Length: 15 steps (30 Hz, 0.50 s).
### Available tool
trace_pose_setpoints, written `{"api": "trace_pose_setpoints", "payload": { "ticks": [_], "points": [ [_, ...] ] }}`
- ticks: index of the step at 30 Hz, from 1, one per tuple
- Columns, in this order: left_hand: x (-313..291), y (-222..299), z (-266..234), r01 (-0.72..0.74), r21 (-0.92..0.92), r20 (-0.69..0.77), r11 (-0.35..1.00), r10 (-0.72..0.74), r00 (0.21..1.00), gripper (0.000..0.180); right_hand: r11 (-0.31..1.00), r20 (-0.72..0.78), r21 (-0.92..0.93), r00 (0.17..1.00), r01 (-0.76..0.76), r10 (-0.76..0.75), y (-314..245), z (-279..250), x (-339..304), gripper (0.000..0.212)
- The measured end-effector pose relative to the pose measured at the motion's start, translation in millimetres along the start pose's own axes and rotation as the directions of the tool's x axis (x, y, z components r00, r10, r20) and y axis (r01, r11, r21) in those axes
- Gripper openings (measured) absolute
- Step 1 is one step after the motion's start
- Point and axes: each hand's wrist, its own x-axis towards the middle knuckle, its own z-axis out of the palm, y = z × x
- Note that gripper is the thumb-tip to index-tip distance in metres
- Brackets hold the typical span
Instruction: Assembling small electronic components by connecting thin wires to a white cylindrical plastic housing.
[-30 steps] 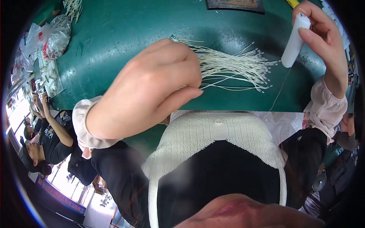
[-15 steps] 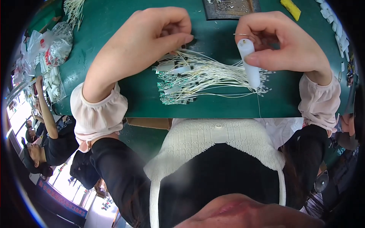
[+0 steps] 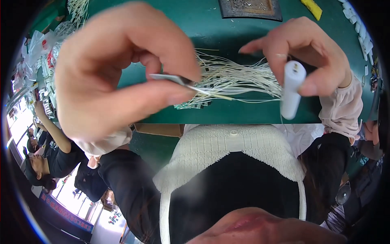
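L hand [image 3: 101, 89] pinches a wired strip [image 3: 170, 77], left of ctr; a sec ago it was over the wire pile [image 3: 239, 75] mid-frame, so one pc's now apart. R hand [image 3: 315, 51] grips tube [image 3: 290, 97], right of ctr.

The person [image 3: 235, 179] wears a black top [image 3: 229, 195] with black sleeves [image 3: 126, 179], gathered pale-pink cuffs [image 3: 342, 109], and a cream openwork-knit bodice [image 3: 211, 142] with narrow straps [image 3: 302, 199] and one round button [image 3: 233, 132].

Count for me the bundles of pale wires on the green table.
2: one central bundle, partly behind the left hand, and one upper-left bundle, at the picture's edge. More may be hidden behind that hand.
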Motion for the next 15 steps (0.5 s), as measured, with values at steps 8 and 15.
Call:
{"api": "trace_pose_setpoints", "payload": {
  "ticks": [8, 15],
  "points": [
    [7, -19, 9, 0.189, 0.437, -0.040, 0.879, -0.191, 0.981, 0.017, 0.869, -0.031, 0.458, 0.974, -0.187, 0.226, -8, 17, -16, 0.042],
    [38, -45, 19, 0.261, 0.256, -0.024, 0.931, -0.264, 0.964, 0.009, 0.813, -0.406, -0.343, 0.855, -0.471, 0.324, -28, -29, -42, 0.040]
  ]
}}
